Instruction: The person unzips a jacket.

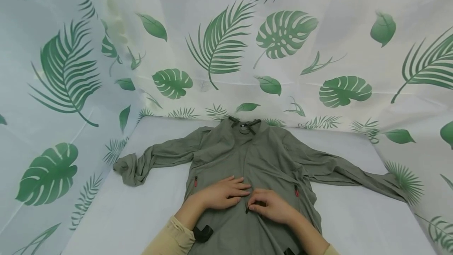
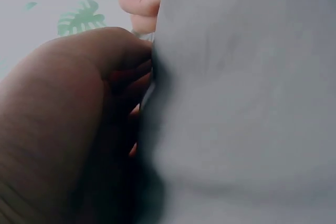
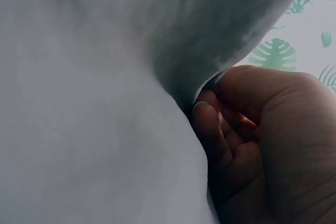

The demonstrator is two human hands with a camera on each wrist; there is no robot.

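Note:
A grey-green jacket [image 1: 219, 160] lies spread on a white surface, front up, collar at the far end and both sleeves stretched outward. My left hand [image 1: 224, 194] rests on its front, fingers extended toward the middle seam. Just right of that seam, my right hand [image 1: 270, 206] pinches a small dark zipper pull [image 1: 247, 209] between thumb and curled fingers. In the left wrist view, grey cloth [image 2: 241, 98] hides the left fingertips. The right wrist view has the right thumb and fingers [image 3: 207, 124] at a fold of cloth [image 3: 210, 30]; the pull cannot be made out there.
Red-tabbed pocket zippers [image 1: 196, 181] mark both sides of the jacket's front. The left sleeve end [image 1: 129, 170] is bunched; the other sleeve [image 1: 354, 174] reaches the right edge of the white surface [image 1: 106, 215]. Leaf-printed curtains [image 1: 226, 101] rise behind and at both sides.

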